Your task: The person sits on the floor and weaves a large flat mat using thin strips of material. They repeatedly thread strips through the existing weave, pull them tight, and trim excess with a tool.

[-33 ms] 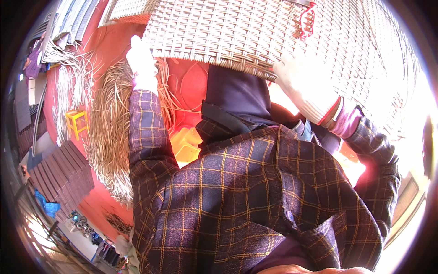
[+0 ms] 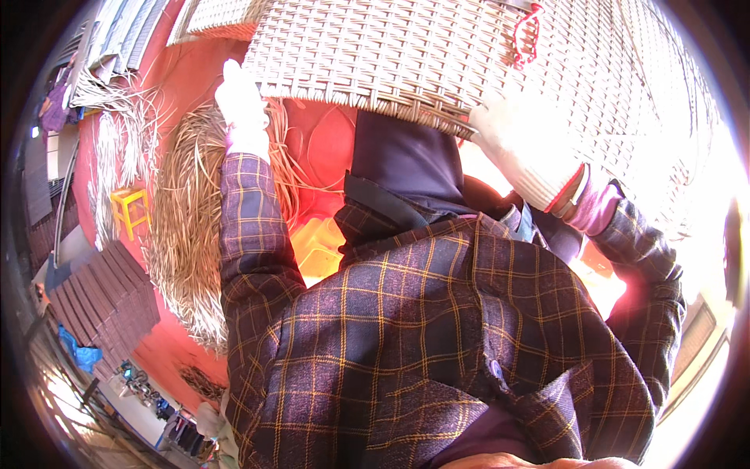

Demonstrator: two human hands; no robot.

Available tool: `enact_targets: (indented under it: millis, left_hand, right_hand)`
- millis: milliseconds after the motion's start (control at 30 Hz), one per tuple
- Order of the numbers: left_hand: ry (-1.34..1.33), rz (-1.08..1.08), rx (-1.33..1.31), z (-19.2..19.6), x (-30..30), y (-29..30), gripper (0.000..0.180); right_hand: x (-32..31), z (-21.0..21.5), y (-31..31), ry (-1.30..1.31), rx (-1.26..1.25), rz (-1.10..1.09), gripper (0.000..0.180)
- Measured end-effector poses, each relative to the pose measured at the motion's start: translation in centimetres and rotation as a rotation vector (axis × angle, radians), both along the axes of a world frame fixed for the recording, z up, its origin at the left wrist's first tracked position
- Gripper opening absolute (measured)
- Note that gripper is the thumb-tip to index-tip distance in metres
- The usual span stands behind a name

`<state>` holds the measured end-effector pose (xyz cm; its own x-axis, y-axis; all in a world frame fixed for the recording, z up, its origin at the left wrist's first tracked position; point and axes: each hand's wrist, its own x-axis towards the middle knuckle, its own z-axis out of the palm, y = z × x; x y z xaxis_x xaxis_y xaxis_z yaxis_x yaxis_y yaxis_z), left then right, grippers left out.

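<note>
Gripping the near edge of the woven panel (image 2: 375, 59), the R hand (image 2: 519, 129) sits w/ fingers curled in at the rim, approx. mid-R; it wears a pale glove w/ a ribbed cuff. L hand (image 2: 244, 105) is at the panel's near L corner, touching it, but glare washes it out, so can't tell how tight its fingers are. Hands are set well apart. Panel's at top ctr, in front of the person, bright w/ sun; R side nearly blown out. Red cord (image 2: 526, 39) lies on it, just beyond the R hand.

Below the L corner: a big bundle of tan strands (image 2: 187, 227) on the red floor (image 2: 320, 144), near the L sleeve (image 2: 254, 207), plaid. Further L: yellow stool (image 2: 130, 209), pale strands (image 2: 117, 168) & a brown stack (image 2: 105, 301) w/ a blue bag-like item (image 2: 87, 357) beside it.
</note>
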<state>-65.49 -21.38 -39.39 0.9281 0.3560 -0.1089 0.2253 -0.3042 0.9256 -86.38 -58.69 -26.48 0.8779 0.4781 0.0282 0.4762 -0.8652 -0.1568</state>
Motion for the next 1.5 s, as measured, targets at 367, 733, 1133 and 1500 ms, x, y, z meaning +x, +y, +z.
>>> enact_targets:
  millis: [367, 733, 1133, 1500]
  left_hand:
    - [0.039, 0.062, -0.058, -0.5, 0.5, 0.7, 0.064]
    - [0.014, 0.001, 0.194, -0.2, 0.4, 2.0, 0.061]
    - [0.053, 0.056, 0.092, 1.0, -0.2, 1.1, 0.064]
    - [-0.184, -0.355, -0.099, -0.9, 0.0, 3.5, 0.051]
  right_hand:
    - [2.3, 3.5, 1.8, 0.397, 0.458, 0.032, 0.016]
    - [4.9, -0.4, 3.7, 0.759, 0.912, 0.113, 0.032]
    - [4.0, -2.7, 0.7, 0.576, 1.078, 0.080, 0.012]
    - [4.4, -0.8, 1.4, 0.687, 1.220, -0.176, 0.036]
